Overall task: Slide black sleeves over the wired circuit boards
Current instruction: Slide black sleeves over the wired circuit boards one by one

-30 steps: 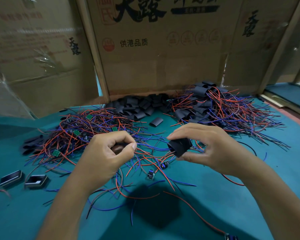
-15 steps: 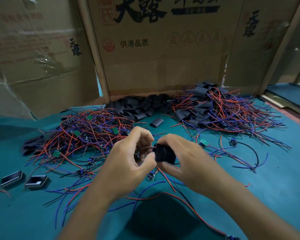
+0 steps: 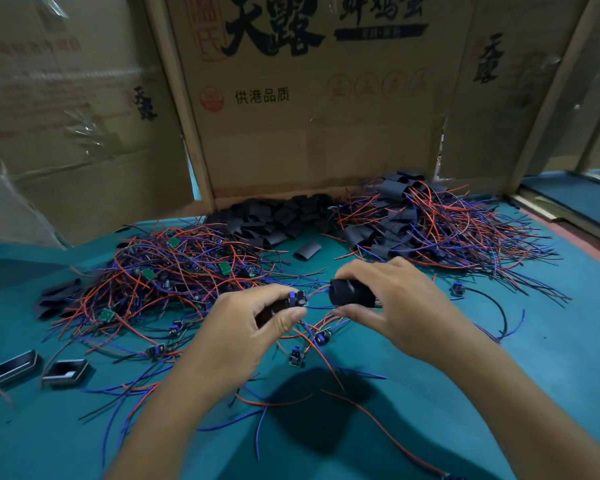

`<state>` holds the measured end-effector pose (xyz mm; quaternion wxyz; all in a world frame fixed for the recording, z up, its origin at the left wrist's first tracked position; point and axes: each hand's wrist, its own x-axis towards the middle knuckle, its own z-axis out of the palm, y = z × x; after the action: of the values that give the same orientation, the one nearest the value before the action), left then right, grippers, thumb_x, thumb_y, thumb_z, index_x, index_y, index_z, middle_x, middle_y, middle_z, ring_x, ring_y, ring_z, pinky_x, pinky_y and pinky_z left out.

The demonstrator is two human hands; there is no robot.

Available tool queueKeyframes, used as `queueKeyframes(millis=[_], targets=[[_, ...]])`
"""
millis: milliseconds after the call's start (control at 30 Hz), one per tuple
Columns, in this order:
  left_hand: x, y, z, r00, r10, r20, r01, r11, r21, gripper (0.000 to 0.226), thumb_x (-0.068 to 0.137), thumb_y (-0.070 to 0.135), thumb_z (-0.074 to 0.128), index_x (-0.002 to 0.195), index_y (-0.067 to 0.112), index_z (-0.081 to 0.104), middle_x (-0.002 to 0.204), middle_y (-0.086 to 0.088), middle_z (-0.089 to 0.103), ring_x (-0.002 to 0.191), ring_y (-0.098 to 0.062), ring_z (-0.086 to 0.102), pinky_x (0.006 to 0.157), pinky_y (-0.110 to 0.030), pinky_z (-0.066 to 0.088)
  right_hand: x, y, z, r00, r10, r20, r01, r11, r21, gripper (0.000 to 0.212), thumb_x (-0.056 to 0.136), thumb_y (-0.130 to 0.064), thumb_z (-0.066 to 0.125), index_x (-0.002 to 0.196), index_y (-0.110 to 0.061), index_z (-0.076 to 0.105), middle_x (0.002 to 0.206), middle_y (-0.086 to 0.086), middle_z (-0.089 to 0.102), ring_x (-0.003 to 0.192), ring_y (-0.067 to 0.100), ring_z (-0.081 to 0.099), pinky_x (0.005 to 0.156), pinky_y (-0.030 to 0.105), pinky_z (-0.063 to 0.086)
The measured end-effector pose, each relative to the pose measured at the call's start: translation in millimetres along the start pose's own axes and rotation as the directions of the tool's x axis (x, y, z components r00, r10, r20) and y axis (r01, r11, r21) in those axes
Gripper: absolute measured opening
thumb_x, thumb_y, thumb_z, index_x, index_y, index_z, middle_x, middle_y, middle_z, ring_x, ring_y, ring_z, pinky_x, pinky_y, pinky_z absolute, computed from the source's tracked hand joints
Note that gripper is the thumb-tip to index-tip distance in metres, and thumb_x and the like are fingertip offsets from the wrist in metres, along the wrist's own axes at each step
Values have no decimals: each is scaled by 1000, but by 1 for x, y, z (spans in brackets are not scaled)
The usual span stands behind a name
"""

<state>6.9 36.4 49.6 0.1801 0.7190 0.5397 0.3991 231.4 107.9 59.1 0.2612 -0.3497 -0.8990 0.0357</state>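
the left hand (image 3: 238, 336) pinches a small wired circuit board with blue components (image 3: 298, 299) between thumb and forefinger; the right hand (image 3: 400, 306) grips a short black tubular sleeve (image 3: 350, 293) between thumb below and fingers above, its open end turned toward the board. board and sleeve are held above the middle of the bench, near each other but apart, with thin red and blue wires running from the board into the sleeve's mouth. under the hands, on the teal bench surface (image 3: 551, 358), lie loose red and blue wires and a few small boards (image 3: 296, 356), with a dark shadow toward the near edge. to the left spreads a tangled heap of red and blue wired boards with green faces (image 3: 160, 271). along the far edge, against the cardboard, sits a pile of flat black sleeves (image 3: 274, 218), and one single flattened black sleeve (image 3: 307, 251) lies apart just in front of it. toward the far right corner is a heap of wired boards already in black sleeves (image 3: 416, 220). near the left edge rest two small black rectangular open frames (image 3: 40, 370) side by side. brown cardboard panels printed with black characters (image 3: 291, 98) stand behind the far edge.
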Motion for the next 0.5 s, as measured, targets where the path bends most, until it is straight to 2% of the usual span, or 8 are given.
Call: queueKeyframes(millis=[67, 133, 200, 267, 333, 400, 467, 500], targets=[[0, 2, 3, 1000, -22, -1, 22, 1000, -22, 22, 91, 45, 62, 94, 25, 71, 81, 10, 68, 75, -12, 60, 73, -35, 48, 0, -4, 0, 1000, -6, 18, 8, 994, -105, 30, 90, -50, 60, 110, -28, 53, 94, -12, 63, 93, 10, 53, 105, 37, 27], [-1, 4, 4, 1000, -19, -15, 18, 1000, -23, 26, 92, 45, 63, 101, 22, 74, 90, 6, 71, 85, -16, 65, 80, -37, 48, -1, -8, 1, 997, 30, 75, -12, 973, -232, 32, 93, -53, 51, 116, -31, 47, 105, -13, 63, 117, 10, 52, 117, 45, 7], [-1, 5, 6, 999, 3, -38, -4, 1000, -23, 27, 94, 42, 62, 101, 20, 75, 88, 4, 70, 85, -17, 64, 80, -38, 48, -1, -11, 3, 988, 88, 130, -37, 935, -352, 35, 96, -55, 43, 120, -30, 41, 117, -14, 63, 141, 12, 33, 114, 58, -7], [0, 6, 9, 998, 15, -69, -16, 1000, -16, 28, 91, 39, 60, 103, 21, 76, 83, 2, 66, 80, -17, 60, 76, -35, 47, -1, -13, 4, 979, 132, 154, -56, 907, -418, 35, 97, -55, 40, 120, -28, 38, 121, -14, 63, 148, 16, 18, 111, 64, -11], [1, 7, 11, 995, 24, -97, -22, 1000, 22, 31, 89, 37, 62, 112, 21, 75, 81, 5, 63, 76, -13, 58, 72, -26, 45, 0, -14, 5, 978, 118, 170, -45, 923, -383, 34, 98, -53, 39, 120, -27, 37, 121, -13, 61, 145, 14, 26, 115, 57, -8], [1, 7, 13, 993, 28, -116, -25, 999, 24, 32, 88, 34, 66, 116, 23, 73, 86, 8, 65, 79, -13, 60, 73, -24, 46, 2, -16, 4, 982, 84, 170, -36, 963, -265, 32, 98, -50, 42, 119, -26, 38, 116, -11, 59, 127, 15, 47, 116, 38, 10], [0, 6, 15, 991, 9, -134, -16, 999, -50, 25, 88, 32, 71, 112, 30, 72, 92, 11, 70, 84, -12, 64, 77, -25, 49, 3, -19, 3, 988, 71, 139, -51, 988, -146, 34, 97, -48, 47, 121, -25, 42, 111, -7, 59, 108, 21, 54, 97, 33, 34], [-1, 5, 15, 991, -2, -137, -11, 995, -98, 20, 88, 33, 73, 107, 33, 70, 92, 11, 70, 84, -14, 65, 78, -29, 51, 3, -20, 2, 990, 70, 122, -58, 993, -101, 36, 96, -49, 49, 123, -25, 44, 111, -6, 59, 103, 23, 54, 88, 35, 38]])
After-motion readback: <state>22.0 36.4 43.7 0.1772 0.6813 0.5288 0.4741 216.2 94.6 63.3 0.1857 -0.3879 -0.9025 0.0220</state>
